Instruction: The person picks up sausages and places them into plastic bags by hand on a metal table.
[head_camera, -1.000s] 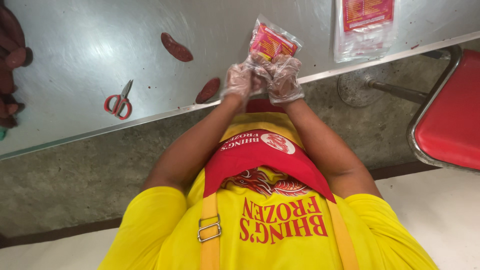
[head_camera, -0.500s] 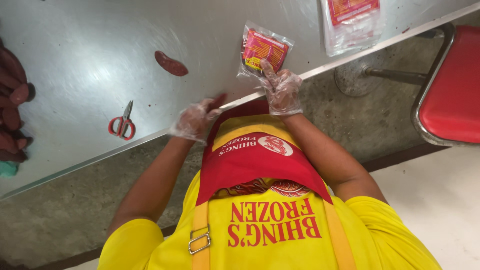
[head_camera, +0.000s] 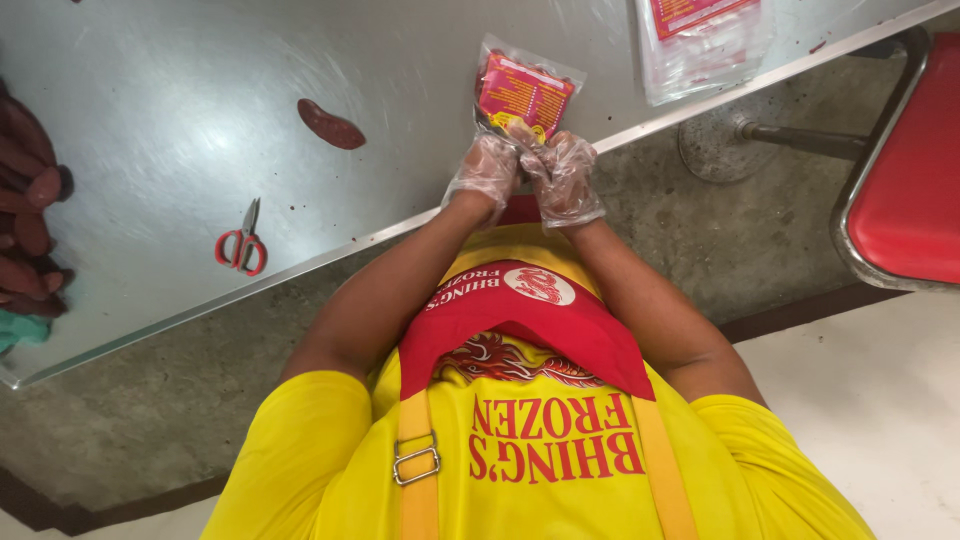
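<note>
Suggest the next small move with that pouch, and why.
Probably free the left hand and reach for the loose sausage, while the right hand holds the pouch. Both gloved hands pinch the pouch's near edge at the table rim. The sausage lies alone to their left. How full the pouch is, I cannot tell.

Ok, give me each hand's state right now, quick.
Left hand: gloved, closed on the lower edge of the clear pouch.
Right hand: gloved, closed on the same edge of the pouch, beside the left.
</note>
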